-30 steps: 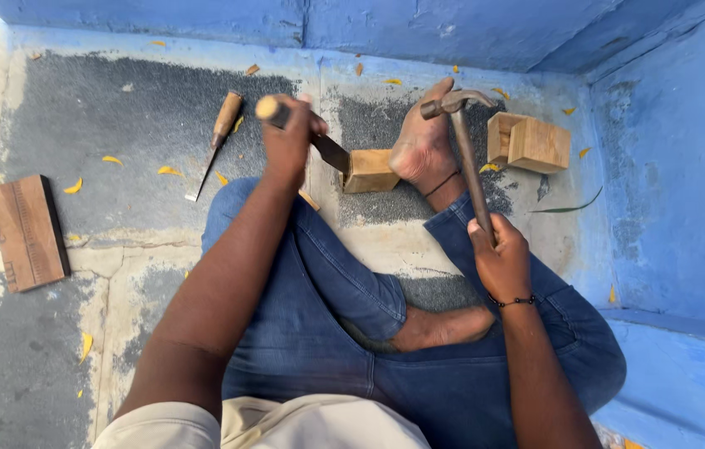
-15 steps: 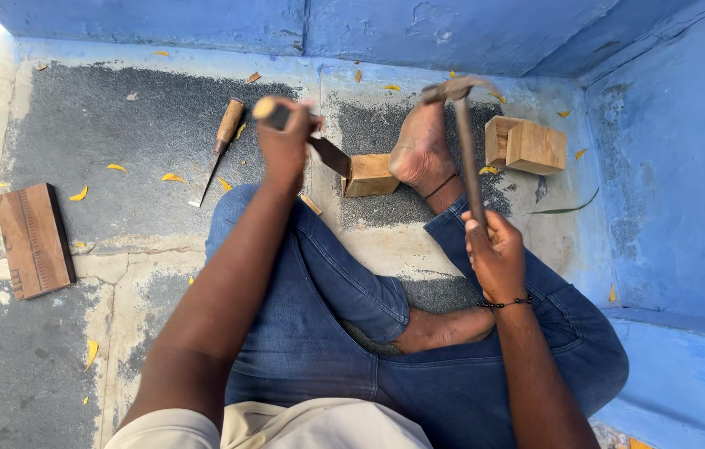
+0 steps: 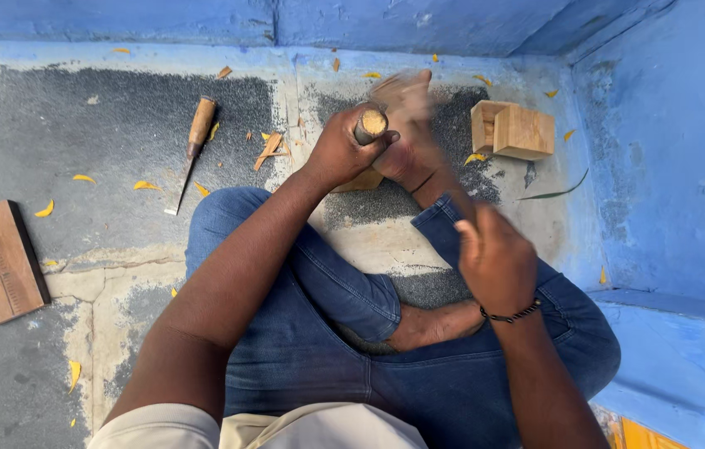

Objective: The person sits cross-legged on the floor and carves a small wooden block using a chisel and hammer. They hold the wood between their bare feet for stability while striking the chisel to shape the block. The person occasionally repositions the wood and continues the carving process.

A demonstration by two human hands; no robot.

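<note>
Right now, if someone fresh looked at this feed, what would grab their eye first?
The left hand gripping a wooden-handled chisel at top centre, set against a small wood block pinned under a bare foot. Just right of it, the right hand is a motion blur, swinging a hammer whose head smears above the chisel. A spare chisel lies on the grey floor to the left, a hollowed wooden box to the right.
</note>
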